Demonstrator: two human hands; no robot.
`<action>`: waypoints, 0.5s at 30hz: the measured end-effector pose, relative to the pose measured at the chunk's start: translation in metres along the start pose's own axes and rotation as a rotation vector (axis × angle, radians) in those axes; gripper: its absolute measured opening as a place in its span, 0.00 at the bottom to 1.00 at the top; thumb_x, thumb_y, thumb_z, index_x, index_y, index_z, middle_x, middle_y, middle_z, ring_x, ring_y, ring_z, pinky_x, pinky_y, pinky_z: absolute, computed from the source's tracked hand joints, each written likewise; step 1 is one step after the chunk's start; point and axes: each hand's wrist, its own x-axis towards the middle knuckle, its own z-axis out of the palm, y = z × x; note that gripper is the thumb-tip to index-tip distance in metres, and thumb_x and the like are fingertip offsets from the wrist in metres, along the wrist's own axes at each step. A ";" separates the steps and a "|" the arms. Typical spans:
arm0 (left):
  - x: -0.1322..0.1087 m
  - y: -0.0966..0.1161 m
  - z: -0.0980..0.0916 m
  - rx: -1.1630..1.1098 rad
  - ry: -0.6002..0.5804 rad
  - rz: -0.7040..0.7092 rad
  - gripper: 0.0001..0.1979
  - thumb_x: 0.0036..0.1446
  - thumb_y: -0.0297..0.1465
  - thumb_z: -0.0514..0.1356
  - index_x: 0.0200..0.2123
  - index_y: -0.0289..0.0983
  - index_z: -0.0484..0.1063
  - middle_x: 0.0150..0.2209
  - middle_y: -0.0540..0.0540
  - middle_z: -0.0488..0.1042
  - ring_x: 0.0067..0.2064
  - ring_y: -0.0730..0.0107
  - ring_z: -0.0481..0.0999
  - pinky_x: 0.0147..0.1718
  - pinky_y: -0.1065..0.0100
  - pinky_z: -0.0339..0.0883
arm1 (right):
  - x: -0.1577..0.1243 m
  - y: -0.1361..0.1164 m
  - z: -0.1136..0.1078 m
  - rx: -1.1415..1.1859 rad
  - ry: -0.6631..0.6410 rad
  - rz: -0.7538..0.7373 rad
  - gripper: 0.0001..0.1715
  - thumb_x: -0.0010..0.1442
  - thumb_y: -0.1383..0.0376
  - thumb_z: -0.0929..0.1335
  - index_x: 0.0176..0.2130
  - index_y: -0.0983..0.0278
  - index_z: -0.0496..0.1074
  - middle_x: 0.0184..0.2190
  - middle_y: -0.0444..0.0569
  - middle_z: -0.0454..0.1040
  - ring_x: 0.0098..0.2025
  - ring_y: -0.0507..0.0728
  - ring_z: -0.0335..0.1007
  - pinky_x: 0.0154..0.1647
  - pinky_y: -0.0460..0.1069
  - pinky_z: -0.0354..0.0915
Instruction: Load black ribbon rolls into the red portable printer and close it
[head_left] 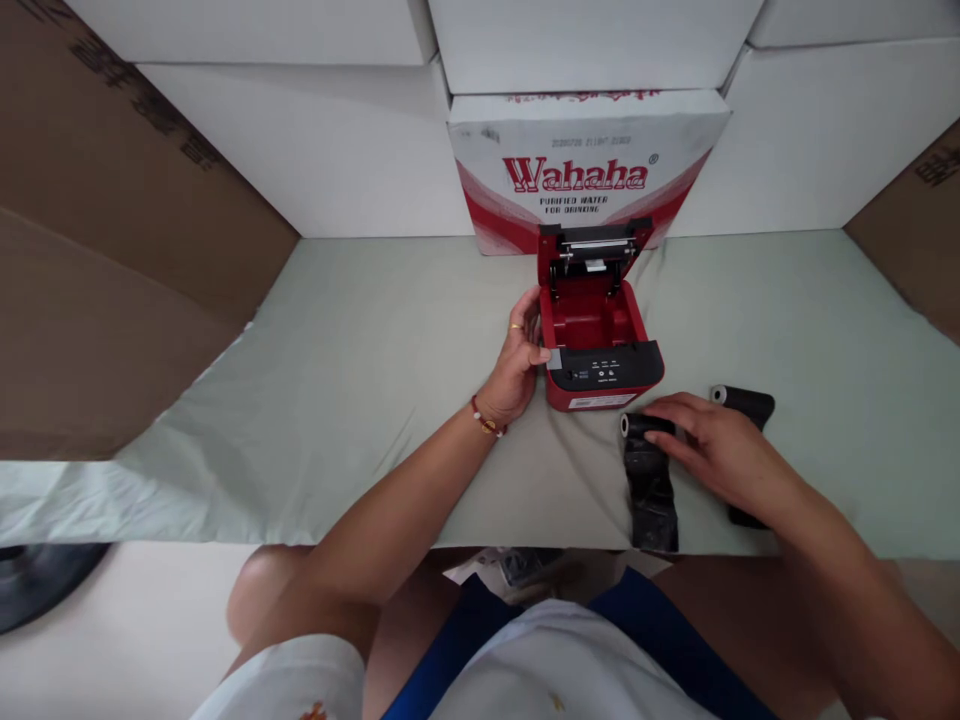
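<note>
On the tabletop (360, 340), the left hand (517, 360) is clasping the side of the open red printer (589, 325); the right hand's (724, 445) grip is pinching a black roll (637, 425) nearby. Keeping the roll level is probably preventing its trailing film (652, 505) from wrinkling.

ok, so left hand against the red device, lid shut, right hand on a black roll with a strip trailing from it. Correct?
Not quite: the lid isn't shut; the head view shows it raised, with the red interior exposed. The rest holds: left hand against the red device, right hand on a black roll with a strip trailing from it.
</note>
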 end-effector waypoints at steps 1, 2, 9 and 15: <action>0.000 0.000 0.000 0.000 -0.004 0.004 0.47 0.51 0.54 0.75 0.71 0.54 0.65 0.80 0.48 0.59 0.82 0.45 0.55 0.80 0.47 0.52 | 0.002 -0.001 0.005 -0.043 -0.041 0.008 0.19 0.75 0.57 0.66 0.57 0.58 0.82 0.56 0.53 0.86 0.48 0.63 0.87 0.46 0.57 0.81; 0.000 0.000 0.000 0.006 -0.010 0.006 0.48 0.51 0.54 0.75 0.71 0.54 0.65 0.80 0.48 0.59 0.82 0.44 0.55 0.80 0.46 0.52 | 0.003 0.000 0.008 -0.081 -0.075 0.011 0.20 0.74 0.58 0.67 0.58 0.58 0.82 0.58 0.54 0.85 0.49 0.64 0.88 0.45 0.57 0.81; -0.001 -0.007 -0.007 0.122 -0.039 0.053 0.47 0.56 0.57 0.72 0.74 0.57 0.59 0.81 0.47 0.57 0.81 0.46 0.57 0.78 0.46 0.56 | 0.003 -0.021 -0.074 0.074 -0.124 -0.221 0.19 0.73 0.53 0.71 0.60 0.50 0.81 0.48 0.48 0.88 0.36 0.58 0.85 0.33 0.51 0.79; -0.015 -0.002 0.000 0.447 0.128 0.205 0.43 0.66 0.60 0.63 0.77 0.57 0.53 0.81 0.42 0.54 0.81 0.46 0.57 0.74 0.45 0.64 | 0.091 -0.055 -0.101 -0.102 0.145 -0.150 0.18 0.67 0.55 0.75 0.55 0.54 0.84 0.26 0.43 0.80 0.23 0.57 0.72 0.27 0.53 0.70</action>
